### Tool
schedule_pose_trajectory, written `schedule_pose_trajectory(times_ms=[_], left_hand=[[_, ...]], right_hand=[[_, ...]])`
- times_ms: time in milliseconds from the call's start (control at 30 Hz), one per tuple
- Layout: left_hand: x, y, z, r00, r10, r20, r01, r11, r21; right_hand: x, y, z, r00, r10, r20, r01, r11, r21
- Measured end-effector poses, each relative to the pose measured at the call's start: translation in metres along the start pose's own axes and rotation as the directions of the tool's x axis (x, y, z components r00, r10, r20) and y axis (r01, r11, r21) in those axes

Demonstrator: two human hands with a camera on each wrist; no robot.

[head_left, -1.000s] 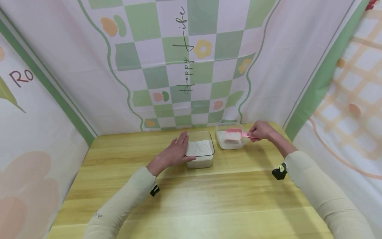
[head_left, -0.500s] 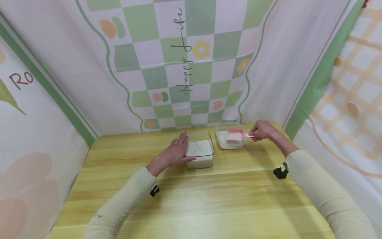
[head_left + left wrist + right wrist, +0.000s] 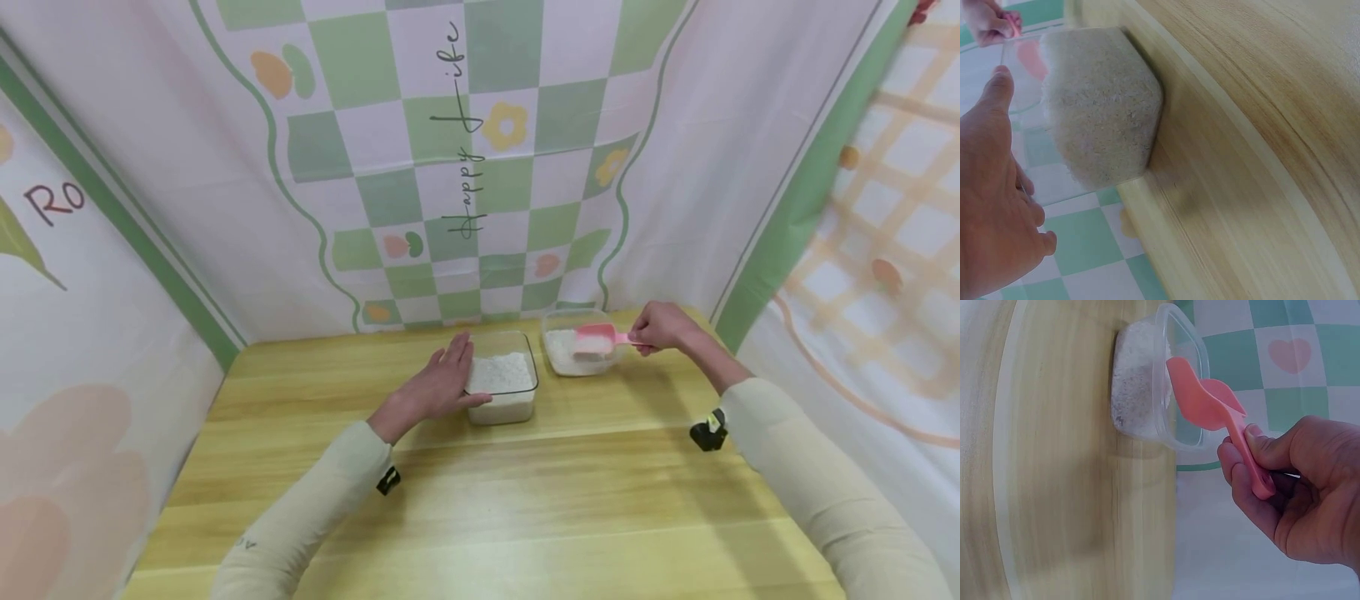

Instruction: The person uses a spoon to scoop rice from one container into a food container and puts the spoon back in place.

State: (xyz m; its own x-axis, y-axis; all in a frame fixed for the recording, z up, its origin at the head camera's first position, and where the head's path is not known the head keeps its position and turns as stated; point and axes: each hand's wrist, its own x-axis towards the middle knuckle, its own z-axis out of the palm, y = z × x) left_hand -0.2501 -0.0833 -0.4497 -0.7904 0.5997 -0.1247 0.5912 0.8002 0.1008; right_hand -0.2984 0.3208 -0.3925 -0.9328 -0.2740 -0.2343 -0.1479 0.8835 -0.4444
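My left hand (image 3: 442, 382) lies flat against the left side of a clear rectangular container (image 3: 504, 379) filled with white rice, fingers straight and thumb along its front edge. The left wrist view shows the same hand (image 3: 994, 206) beside the rice-filled container (image 3: 1100, 106). My right hand (image 3: 658, 327) pinches the handle of a pink scoop (image 3: 597, 340), which carries some rice just above a second clear container (image 3: 572, 357) partly filled with rice. In the right wrist view the right hand (image 3: 1285, 487) holds the pink scoop (image 3: 1204, 400) at that container's rim (image 3: 1175, 375).
Both containers stand near the far edge of a wooden table (image 3: 525, 500). Patterned cloth walls (image 3: 465, 167) close in the back and both sides. Black wrist straps (image 3: 705, 433) sit on the cream sleeves.
The pink scoop has shifted slightly right and up over the right container. The left hand has stayed against the left container.
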Motion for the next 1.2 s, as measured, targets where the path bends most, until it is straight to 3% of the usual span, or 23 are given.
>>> schedule_pose_trajectory(times_ms=[433, 733, 1000, 1200], left_hand=[[0.001, -0.001, 0.002, 1.0, 0.007, -0.011, -0.007, 1.0, -0.008], [0.001, -0.001, 0.003, 1.0, 0.007, -0.009, -0.007, 1.0, -0.002], [0.001, -0.001, 0.002, 1.0, 0.015, -0.024, -0.015, 1.0, 0.006], [0.001, -0.001, 0.002, 0.999, 0.019, -0.028, -0.019, 1.0, 0.003]], right_hand=[[-0.006, -0.006, -0.001, 0.999, -0.024, -0.047, 0.017, 0.989, -0.147], [-0.011, -0.014, 0.0, 0.995, -0.015, -0.094, -0.001, 0.985, -0.173], [-0.015, -0.015, 0.005, 0.958, -0.15, -0.243, 0.043, 0.917, -0.397], [-0.016, -0.012, 0.003, 0.947, -0.178, -0.267, 0.048, 0.901, -0.431]])
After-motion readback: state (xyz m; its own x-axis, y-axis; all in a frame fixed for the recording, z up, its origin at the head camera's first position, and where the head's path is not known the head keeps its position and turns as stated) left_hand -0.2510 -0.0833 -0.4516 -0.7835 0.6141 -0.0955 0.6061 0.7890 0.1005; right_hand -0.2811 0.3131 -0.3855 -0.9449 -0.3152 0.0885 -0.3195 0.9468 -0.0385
